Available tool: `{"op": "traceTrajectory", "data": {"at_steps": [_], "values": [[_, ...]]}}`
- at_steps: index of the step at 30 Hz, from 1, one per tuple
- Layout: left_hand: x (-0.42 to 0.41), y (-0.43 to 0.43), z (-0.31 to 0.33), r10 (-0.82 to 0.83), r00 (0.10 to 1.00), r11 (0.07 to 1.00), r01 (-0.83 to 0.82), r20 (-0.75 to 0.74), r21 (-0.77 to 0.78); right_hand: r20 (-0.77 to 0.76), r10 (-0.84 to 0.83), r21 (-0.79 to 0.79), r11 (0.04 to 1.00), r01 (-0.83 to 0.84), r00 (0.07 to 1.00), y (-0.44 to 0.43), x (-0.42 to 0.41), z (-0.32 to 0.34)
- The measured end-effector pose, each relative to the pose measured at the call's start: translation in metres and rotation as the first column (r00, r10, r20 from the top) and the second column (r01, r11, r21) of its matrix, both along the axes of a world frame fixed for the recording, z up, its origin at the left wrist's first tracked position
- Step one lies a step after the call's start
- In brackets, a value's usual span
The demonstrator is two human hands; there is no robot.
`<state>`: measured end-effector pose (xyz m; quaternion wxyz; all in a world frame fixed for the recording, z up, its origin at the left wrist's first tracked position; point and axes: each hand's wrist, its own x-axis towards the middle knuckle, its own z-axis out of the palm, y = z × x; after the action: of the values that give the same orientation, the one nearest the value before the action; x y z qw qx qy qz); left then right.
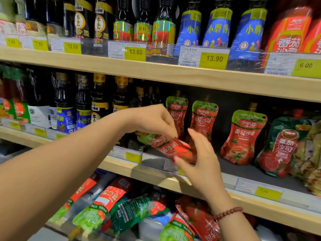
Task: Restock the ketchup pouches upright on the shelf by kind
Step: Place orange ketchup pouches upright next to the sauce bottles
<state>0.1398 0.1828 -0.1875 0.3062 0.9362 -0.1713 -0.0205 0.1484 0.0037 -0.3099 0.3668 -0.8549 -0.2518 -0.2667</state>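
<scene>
A red ketchup pouch with a green top (171, 146) lies tilted on its side over the front of the middle shelf (156, 178). My left hand (152, 120) pinches its upper edge from above. My right hand (201, 160) grips its lower right end with thumb and fingers. Behind it, three matching red pouches stand upright: one (177, 115), a second (204, 119) and a third (243, 136). A dark green ketchup pouch (283, 146) stands to their right. Several more pouches (121, 209) lie jumbled below the shelf.
Dark sauce bottles (83, 105) fill the left of the middle shelf. The top shelf (173, 73) carries bottles and yellow price tags. Yellowish packets (311, 153) crowd the far right. Bare shelf floor shows between the upright pouches.
</scene>
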Motion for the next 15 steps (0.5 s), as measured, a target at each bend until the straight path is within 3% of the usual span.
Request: {"op": "traceTrajectory", "data": {"at_steps": [4, 6, 9, 12, 15], "values": [[0.007, -0.012, 0.014, -0.032, 0.999, 0.995, 0.032, 0.001, 0.093, -0.001, 0.033, -0.032, 0.999, -0.033, 0.999, -0.009, 0.011, 0.017], [0.01, -0.009, 0.016, -0.04, 0.999, 0.997, 0.041, -0.021, 0.066, -0.01, 0.037, -0.052, 0.998, -0.038, 0.999, -0.015, 0.015, 0.023], [0.009, 0.007, 0.011, -0.05, 0.997, 0.983, 0.037, -0.067, -0.179, -0.075, 0.029, -0.035, 0.999, -0.032, 0.997, -0.026, 0.024, 0.027], [0.01, 0.023, -0.009, -0.065, 0.996, 0.826, 0.017, -0.066, -0.563, -0.17, 0.031, 0.017, 0.999, -0.028, 0.985, -0.037, 0.036, 0.031], [0.013, 0.026, -0.046, 0.089, 0.996, 0.86, -0.063, 0.028, -0.506, -0.244, 0.086, 0.081, 0.994, -0.068, 0.966, -0.047, 0.043, 0.031]]}}
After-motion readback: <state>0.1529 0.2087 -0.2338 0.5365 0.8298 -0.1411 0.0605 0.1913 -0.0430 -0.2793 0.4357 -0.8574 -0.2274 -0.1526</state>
